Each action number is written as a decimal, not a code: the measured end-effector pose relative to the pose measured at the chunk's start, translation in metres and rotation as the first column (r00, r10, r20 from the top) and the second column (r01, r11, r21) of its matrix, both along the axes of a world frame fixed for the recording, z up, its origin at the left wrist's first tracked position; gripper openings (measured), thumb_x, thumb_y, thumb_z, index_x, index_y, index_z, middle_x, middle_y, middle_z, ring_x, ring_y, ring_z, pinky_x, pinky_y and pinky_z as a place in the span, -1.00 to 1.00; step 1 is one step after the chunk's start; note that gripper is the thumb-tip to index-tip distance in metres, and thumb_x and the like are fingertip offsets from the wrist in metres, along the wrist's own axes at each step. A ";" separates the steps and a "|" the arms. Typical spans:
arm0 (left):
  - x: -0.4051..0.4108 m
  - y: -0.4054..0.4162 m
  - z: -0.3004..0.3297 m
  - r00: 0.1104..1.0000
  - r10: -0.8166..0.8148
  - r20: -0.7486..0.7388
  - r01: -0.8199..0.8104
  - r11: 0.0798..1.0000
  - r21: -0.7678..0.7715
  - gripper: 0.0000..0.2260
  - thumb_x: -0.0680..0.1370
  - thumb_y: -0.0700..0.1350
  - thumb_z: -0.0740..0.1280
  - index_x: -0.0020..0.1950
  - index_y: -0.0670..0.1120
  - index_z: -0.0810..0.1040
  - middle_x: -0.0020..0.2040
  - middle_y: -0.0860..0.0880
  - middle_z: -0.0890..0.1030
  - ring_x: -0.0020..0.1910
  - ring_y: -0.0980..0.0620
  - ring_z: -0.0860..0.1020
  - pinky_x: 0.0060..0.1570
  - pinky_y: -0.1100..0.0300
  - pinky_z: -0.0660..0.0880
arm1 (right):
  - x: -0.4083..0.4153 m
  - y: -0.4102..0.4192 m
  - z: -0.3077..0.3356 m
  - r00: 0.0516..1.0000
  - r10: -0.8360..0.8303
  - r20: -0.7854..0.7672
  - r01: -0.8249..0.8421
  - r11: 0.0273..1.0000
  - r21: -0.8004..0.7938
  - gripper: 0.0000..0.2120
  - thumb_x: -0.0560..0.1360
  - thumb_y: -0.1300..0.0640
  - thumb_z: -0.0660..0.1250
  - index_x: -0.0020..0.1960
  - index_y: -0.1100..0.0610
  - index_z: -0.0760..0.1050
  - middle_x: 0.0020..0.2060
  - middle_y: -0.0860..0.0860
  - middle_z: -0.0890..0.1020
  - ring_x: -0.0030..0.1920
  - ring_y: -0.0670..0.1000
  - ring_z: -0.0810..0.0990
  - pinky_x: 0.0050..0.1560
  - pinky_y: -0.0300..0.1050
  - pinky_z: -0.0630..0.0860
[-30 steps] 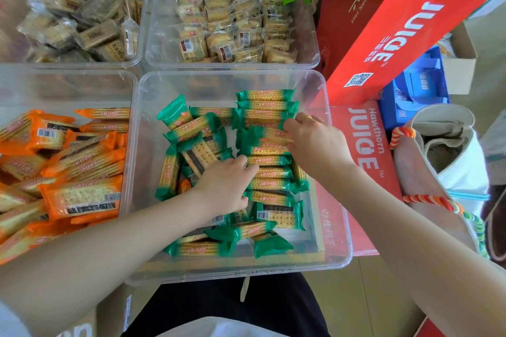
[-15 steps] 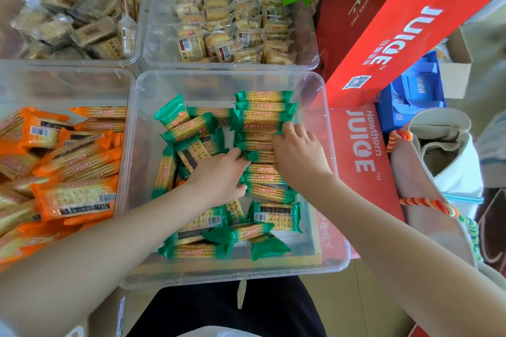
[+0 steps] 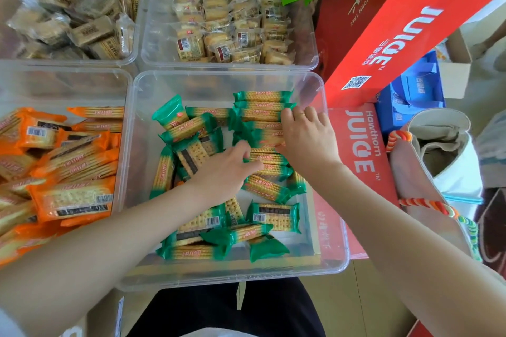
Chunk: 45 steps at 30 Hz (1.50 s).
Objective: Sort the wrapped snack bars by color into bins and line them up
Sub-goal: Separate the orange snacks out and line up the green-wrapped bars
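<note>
Landmark: the clear plastic bin of green-wrapped snack bars (image 3: 332, 227) is sitting nearest the person.
Left of it: the clear plastic bin of orange-wrapped bars (image 3: 124, 145) is lying alongside.
Behind it: the clear plastic bin of pale-wrapped biscuits (image 3: 306, 60) is standing.
Right of it: the flat red juice carton (image 3: 356, 145) is lying partly under it.
In it: the left hand (image 3: 221, 172) and right hand (image 3: 306, 137) are resting on the bars.

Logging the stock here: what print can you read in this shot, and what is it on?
"JUICE": tall red box.
"THE HAWTHORN TREE": same box, small print along its darker side.
"Hawthorn JUICE": flat red box.
QR code: tall red box, not decodable.
Green bars, orange bars, pale snack packs, blue box: print and barcodes too small to read.
</note>
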State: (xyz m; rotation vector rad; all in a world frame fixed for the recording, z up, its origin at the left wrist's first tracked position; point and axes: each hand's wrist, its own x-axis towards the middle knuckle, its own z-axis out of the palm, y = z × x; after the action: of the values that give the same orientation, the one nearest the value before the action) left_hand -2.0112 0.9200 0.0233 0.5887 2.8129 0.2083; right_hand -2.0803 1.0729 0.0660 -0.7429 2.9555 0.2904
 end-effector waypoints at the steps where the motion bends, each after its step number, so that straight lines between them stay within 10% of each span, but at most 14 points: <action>1: -0.001 0.002 0.000 1.000 -0.025 0.013 0.025 0.999 -0.031 -0.69 0.54 -0.28 0.18 0.27 -0.07 0.36 0.16 -0.15 0.31 -0.25 -0.04 0.24 -0.43 0.17 0.16 | 0.001 -0.002 -0.003 1.000 -0.019 -0.011 0.019 1.000 0.009 -0.56 0.38 -0.02 0.43 0.13 0.17 0.38 0.08 0.12 0.53 0.09 0.17 0.50 0.05 -0.01 0.39; 5: -0.002 0.003 0.000 0.992 -0.128 -0.009 0.126 0.987 -0.097 -0.71 0.52 -0.23 0.20 0.24 -0.08 0.43 0.33 -0.18 0.32 0.07 -0.13 0.43 -0.26 0.14 0.31 | 0.002 -0.010 -0.004 0.996 -0.091 -0.025 0.092 0.995 0.028 -0.38 0.24 -0.11 0.52 0.14 0.17 0.39 0.11 0.16 0.50 0.05 0.17 0.53 0.00 -0.01 0.45; 10: -0.001 0.000 -0.003 0.969 -0.245 -0.025 0.239 0.961 -0.139 -0.53 0.33 0.24 0.42 0.00 -0.11 0.56 0.11 -0.17 0.57 -0.12 -0.10 0.58 -0.38 0.16 0.51 | -0.003 -0.008 0.000 0.998 -0.035 0.047 0.035 0.999 0.002 -0.38 0.39 -0.09 0.43 0.27 0.18 0.24 0.26 0.18 0.37 0.19 0.20 0.42 0.13 0.02 0.37; 14: -0.004 0.011 -0.001 0.990 -0.141 0.004 0.137 0.957 -0.256 -0.58 0.42 0.05 0.43 0.17 -0.13 0.46 0.27 -0.19 0.45 0.01 -0.14 0.54 -0.25 0.09 0.50 | -0.003 -0.003 0.009 0.992 -0.018 0.127 0.020 1.000 -0.017 -0.33 0.36 -0.15 0.43 0.29 0.16 0.26 0.27 0.17 0.36 0.22 0.20 0.41 0.17 0.03 0.38; 17: -0.004 0.008 0.002 0.992 -0.128 0.012 0.127 0.968 -0.215 -0.55 0.20 0.03 0.59 -0.05 -0.14 0.55 0.03 -0.18 0.57 -0.27 -0.09 0.57 -0.50 0.18 0.41 | 0.007 0.007 0.015 0.998 0.049 -0.032 -0.053 0.987 -0.149 -0.55 0.30 0.03 0.52 0.05 0.24 0.47 0.00 0.20 0.54 -0.06 0.23 0.55 -0.11 0.04 0.51; 20: -0.006 0.007 -0.002 0.993 -0.119 -0.018 0.114 0.977 -0.181 -0.59 0.44 0.06 0.42 0.16 -0.13 0.43 0.20 -0.15 0.45 -0.07 -0.08 0.54 -0.35 0.17 0.40 | 0.032 0.019 0.018 0.977 0.213 -0.013 -0.204 0.915 -0.348 -0.87 0.39 0.18 0.36 -0.14 0.24 0.50 -0.26 0.13 0.56 -0.33 0.18 0.58 -0.43 -0.08 0.51; 23: -0.005 0.005 -0.004 0.998 -0.037 -0.043 0.030 0.990 -0.140 -0.64 0.55 0.06 0.26 0.23 -0.13 0.33 0.28 -0.13 0.36 0.06 -0.08 0.50 -0.21 0.14 0.41 | 0.057 0.026 0.008 0.844 0.200 0.497 -0.194 0.979 -0.064 -0.83 0.60 0.10 0.17 0.10 0.15 0.45 -0.06 0.04 0.56 -0.10 0.09 0.60 -0.18 -0.02 0.60; 26: -0.006 0.005 0.001 0.997 -0.064 -0.038 0.058 0.990 -0.130 -0.65 0.54 0.02 0.28 0.23 -0.14 0.36 0.26 -0.13 0.39 0.14 -0.10 0.47 0.01 0.07 0.42 | 0.073 0.020 -0.006 0.761 0.109 0.639 -0.285 0.942 0.179 -0.80 0.60 0.20 0.15 0.20 0.16 0.42 0.09 0.04 0.54 0.07 0.08 0.57 -0.07 -0.07 0.50; 45: -0.010 -0.005 0.001 0.992 -0.116 -0.049 0.108 0.984 -0.140 -0.57 0.51 0.07 0.31 0.26 -0.14 0.34 0.18 -0.11 0.46 0.05 -0.08 0.53 -0.21 0.12 0.45 | 0.075 0.007 -0.011 0.813 0.071 0.578 -0.059 0.997 -0.039 -0.65 0.52 0.05 0.31 0.20 0.19 0.33 0.15 0.07 0.45 0.17 0.11 0.46 0.08 -0.05 0.44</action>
State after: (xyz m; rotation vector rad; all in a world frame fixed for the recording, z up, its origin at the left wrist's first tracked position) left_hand -2.0214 0.9154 0.0239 0.7281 2.8087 -0.0244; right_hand -2.0050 1.0803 0.0554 -0.7679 2.3558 0.0230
